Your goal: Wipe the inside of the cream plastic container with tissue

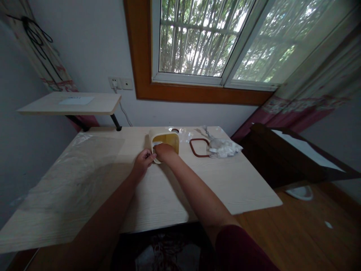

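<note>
A cream-coloured square container with a yellowish inside (174, 140) lies tipped on the table, its opening facing me. My left hand (142, 162) pinches the container's lower left rim between thumb and fingers. Inside the opening, my right hand (164, 151) is closed, its fingers bent toward the left inner wall. A small whitish piece (156, 143) shows beside those fingers; I cannot tell what it is or whether they grip it. Right of the container lies a reddish-brown square ring (192, 147), touching a clear plastic bag of white pieces (224, 147).
The pale wooden table (158, 203) has a clear plastic sheet (93, 158) on its left. A small raised shelf (98, 103) bearing a paper stands at the back left. Behind the container lies a small dark red round item (175, 130). A dark brown piece of furniture (293, 162) stands right.
</note>
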The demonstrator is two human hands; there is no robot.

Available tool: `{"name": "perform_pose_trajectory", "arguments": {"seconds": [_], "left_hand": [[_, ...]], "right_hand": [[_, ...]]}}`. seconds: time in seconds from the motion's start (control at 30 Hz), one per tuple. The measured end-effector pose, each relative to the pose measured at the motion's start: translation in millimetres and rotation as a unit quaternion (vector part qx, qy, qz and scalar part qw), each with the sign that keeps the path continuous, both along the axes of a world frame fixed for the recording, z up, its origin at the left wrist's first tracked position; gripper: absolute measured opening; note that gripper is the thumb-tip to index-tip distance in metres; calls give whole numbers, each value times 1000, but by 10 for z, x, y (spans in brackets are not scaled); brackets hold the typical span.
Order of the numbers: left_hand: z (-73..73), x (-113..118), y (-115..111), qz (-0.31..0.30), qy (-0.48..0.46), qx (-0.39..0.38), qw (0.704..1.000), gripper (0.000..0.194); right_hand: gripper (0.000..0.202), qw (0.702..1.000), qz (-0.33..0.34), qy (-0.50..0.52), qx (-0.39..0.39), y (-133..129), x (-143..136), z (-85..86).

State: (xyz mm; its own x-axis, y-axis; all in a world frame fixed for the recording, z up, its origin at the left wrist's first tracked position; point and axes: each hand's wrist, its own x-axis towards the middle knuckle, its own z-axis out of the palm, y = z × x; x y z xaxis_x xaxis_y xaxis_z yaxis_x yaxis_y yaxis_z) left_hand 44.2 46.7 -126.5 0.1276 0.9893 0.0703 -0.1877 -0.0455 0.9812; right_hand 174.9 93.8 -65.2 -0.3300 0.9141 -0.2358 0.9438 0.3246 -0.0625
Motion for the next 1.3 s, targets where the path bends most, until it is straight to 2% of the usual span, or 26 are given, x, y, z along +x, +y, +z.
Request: {"name": "perform_pose_trajectory", "arguments": {"seconds": [0.33, 0.8, 1.13, 1.3], "left_hand": [[27, 19, -19, 2, 6, 16, 1000, 46], [-24, 28, -15, 5, 15, 24, 1000, 42], [-63, 4, 22, 20, -5, 19, 1000, 42], [-30, 1, 2, 24, -4, 25, 999, 42]], "right_hand": [[40, 998, -49, -34, -2, -71, -4, 82], [32, 996, -75, -38, -20, -76, -57, 122], [39, 996, -89, -10, 3, -93, -44, 123], [39, 995, -97, 10, 13, -102, -24, 118]]}}
